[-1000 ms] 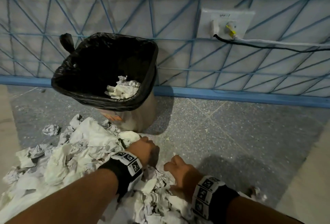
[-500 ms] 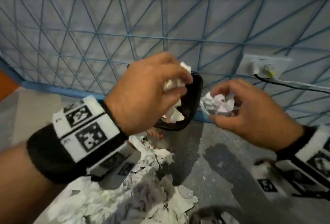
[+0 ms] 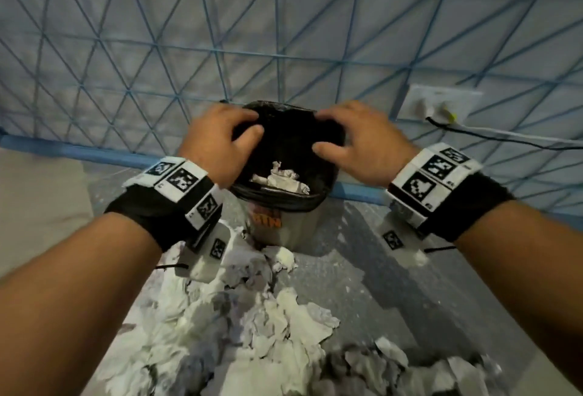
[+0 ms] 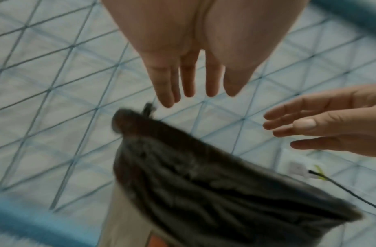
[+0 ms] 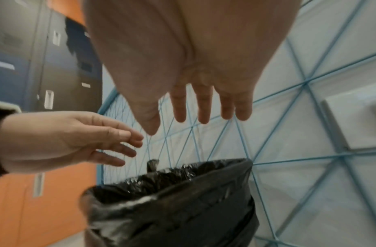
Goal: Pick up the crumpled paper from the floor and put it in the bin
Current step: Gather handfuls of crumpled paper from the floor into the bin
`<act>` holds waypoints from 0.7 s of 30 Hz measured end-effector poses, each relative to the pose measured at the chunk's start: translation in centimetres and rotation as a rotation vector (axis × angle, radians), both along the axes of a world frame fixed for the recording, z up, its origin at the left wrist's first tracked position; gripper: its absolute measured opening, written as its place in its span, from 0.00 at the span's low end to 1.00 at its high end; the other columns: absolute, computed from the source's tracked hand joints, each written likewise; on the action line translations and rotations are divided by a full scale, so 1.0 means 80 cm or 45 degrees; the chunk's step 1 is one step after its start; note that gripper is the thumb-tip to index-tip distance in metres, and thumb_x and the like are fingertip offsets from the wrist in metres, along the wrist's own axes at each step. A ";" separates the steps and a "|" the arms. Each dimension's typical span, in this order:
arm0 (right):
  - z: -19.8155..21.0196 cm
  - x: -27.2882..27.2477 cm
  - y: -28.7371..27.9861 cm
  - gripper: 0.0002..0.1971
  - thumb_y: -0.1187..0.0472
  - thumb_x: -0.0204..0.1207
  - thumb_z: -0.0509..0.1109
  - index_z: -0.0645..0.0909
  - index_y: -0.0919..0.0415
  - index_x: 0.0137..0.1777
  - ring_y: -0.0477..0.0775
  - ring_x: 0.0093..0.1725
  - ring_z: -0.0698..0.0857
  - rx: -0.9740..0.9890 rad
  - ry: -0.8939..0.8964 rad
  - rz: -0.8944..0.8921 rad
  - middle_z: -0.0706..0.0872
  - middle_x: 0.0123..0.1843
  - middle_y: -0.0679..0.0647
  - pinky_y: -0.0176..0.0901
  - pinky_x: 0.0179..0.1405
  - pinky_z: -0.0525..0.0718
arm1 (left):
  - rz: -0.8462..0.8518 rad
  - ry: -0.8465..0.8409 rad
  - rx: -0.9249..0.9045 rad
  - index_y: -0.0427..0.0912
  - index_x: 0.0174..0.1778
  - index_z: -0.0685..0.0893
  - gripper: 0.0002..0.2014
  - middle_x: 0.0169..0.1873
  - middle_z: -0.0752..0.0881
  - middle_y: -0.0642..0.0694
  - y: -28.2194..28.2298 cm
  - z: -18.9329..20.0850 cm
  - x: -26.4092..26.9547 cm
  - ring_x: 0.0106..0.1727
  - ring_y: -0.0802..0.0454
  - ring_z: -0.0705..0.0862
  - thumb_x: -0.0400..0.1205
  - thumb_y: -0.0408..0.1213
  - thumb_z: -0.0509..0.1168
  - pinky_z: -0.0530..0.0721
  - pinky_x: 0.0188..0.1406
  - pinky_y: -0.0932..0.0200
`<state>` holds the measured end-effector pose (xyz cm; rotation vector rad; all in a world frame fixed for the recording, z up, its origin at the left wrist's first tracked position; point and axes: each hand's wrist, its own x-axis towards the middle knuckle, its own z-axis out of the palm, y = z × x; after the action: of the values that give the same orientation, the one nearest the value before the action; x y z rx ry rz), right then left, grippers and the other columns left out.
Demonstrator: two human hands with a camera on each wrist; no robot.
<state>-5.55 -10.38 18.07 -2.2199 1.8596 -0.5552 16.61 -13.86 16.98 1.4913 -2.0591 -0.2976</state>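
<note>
A small bin (image 3: 285, 228) lined with a black bag (image 3: 280, 201) stands against the blue-lined wall, with crumpled paper (image 3: 279, 179) lying inside it. My left hand (image 3: 220, 140) and my right hand (image 3: 359, 138) hover over the bin's mouth, palms down, fingers spread and holding nothing. The wrist views show the same: left hand (image 4: 195, 80) and right hand (image 5: 201, 107) with straight, empty fingers above the bag's rim (image 5: 167, 182). A large heap of crumpled paper (image 3: 252, 326) lies on the floor in front of the bin.
A wall socket (image 3: 441, 105) with a black cable (image 3: 511, 140) plugged in sits to the right of the bin. A blue skirting strip (image 3: 82, 151) runs along the wall's foot. Grey floor (image 3: 394, 288) lies bare to the right of the paper heap.
Both hands rose from the floor heap, each carrying a paper wad toward the bin. Now they are over the bin's mouth with fingers spread and the wads gone from them.
</note>
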 end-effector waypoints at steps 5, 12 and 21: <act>-0.037 -0.045 0.116 0.19 0.50 0.69 0.70 0.81 0.56 0.58 0.52 0.56 0.80 -0.023 -0.130 0.048 0.83 0.55 0.55 0.35 0.55 0.70 | -0.426 0.013 -0.186 0.46 0.49 0.86 0.11 0.43 0.84 0.50 0.092 -0.002 -0.012 0.44 0.55 0.81 0.79 0.47 0.63 0.75 0.46 0.64; -0.200 -0.103 0.274 0.37 0.36 0.64 0.71 0.64 0.40 0.74 0.61 0.65 0.77 1.036 0.160 0.025 0.69 0.70 0.53 0.54 0.66 0.77 | -0.831 -0.845 0.800 0.55 0.76 0.62 0.36 0.71 0.67 0.46 0.196 -0.175 -0.080 0.70 0.42 0.72 0.73 0.63 0.63 0.78 0.65 0.47; -0.273 -0.077 0.295 0.36 0.37 0.67 0.70 0.58 0.39 0.74 0.61 0.71 0.73 1.077 0.119 -0.044 0.58 0.76 0.54 0.54 0.68 0.74 | -0.453 -1.022 1.006 0.57 0.72 0.68 0.25 0.73 0.61 0.41 0.219 -0.274 -0.125 0.70 0.33 0.68 0.78 0.44 0.65 0.77 0.68 0.42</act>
<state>-11.74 13.22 -3.81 -1.6495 1.7126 0.3072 6.62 3.63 -4.98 1.8670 -3.0936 -0.8368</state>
